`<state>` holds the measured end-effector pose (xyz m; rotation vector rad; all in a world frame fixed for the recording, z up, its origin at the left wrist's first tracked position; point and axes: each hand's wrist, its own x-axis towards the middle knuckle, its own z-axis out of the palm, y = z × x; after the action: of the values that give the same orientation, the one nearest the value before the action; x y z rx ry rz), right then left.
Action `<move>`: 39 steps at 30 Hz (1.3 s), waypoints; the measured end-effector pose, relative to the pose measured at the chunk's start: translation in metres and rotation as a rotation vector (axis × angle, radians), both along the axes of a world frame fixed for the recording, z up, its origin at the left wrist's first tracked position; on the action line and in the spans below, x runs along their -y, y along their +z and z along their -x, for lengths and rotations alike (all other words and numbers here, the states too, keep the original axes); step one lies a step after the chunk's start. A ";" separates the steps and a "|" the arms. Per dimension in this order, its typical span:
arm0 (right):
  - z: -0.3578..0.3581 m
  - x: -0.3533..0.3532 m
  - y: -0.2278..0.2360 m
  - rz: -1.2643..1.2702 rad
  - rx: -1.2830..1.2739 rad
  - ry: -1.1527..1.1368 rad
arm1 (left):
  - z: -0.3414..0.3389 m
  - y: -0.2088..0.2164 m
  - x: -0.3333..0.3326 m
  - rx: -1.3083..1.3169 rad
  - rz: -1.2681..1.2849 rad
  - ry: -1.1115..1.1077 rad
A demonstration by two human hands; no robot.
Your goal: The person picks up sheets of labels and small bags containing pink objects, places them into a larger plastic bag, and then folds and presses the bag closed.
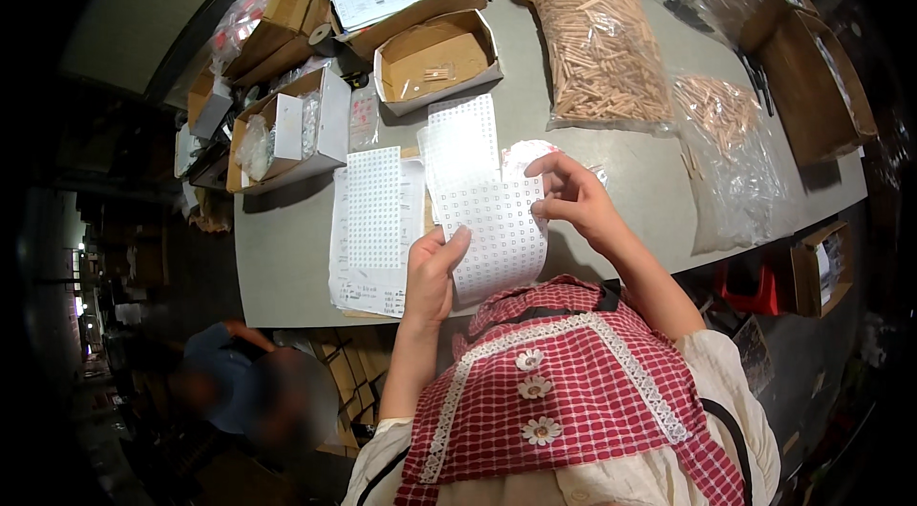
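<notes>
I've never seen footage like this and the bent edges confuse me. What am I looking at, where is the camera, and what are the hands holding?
There is no machine here: a person works with two bare hands. The camera sits on the person's head and looks down through a very wide lens, which bends straight edges near the rim. The forearms come in from the bottom, above a red checked apron.

The left hand and right hand hold a white sheet of small labels between them, above a grey table. More label sheets lie flat on the table. Further back are clear bags of small wooden pegs and open cardboard boxes. Another person, blurred, is at lower left, beyond the table.
</notes>
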<state>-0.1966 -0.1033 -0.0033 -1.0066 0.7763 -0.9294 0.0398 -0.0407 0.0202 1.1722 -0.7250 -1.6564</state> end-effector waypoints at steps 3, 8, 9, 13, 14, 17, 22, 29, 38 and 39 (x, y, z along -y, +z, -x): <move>-0.005 -0.011 0.019 0.503 -0.466 -0.259 | 0.006 0.009 -0.002 0.061 0.005 -0.017; -0.007 -0.017 0.043 1.130 -0.750 -0.094 | 0.016 0.023 -0.009 0.042 0.018 -0.076; -0.009 -0.018 0.041 1.130 -0.753 -0.070 | 0.018 0.026 -0.010 0.044 0.024 -0.092; -0.012 -0.021 0.034 1.121 -0.742 -0.026 | 0.022 0.037 -0.015 -0.030 0.012 -0.126; -0.010 -0.022 0.036 1.072 -0.703 0.004 | 0.022 0.040 -0.016 -0.025 0.011 -0.147; -0.008 -0.025 0.037 0.964 -0.634 0.068 | 0.015 0.034 -0.019 -0.019 0.026 -0.189; -0.007 -0.030 0.036 0.844 -0.624 0.024 | 0.015 0.027 -0.016 0.066 0.147 -0.071; -0.001 -0.033 0.027 0.714 -0.515 0.033 | 0.025 0.028 -0.003 0.221 0.187 -0.053; -0.001 -0.021 0.025 1.003 -0.684 -0.180 | 0.039 0.005 0.005 0.517 0.291 -0.011; 0.000 -0.020 0.024 1.001 -0.687 -0.185 | 0.040 0.005 0.006 0.549 0.306 -0.015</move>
<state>-0.1962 -0.0828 0.0210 -2.2349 0.9873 -1.1670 0.0002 -0.0471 0.0252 1.4055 -1.2808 -1.1771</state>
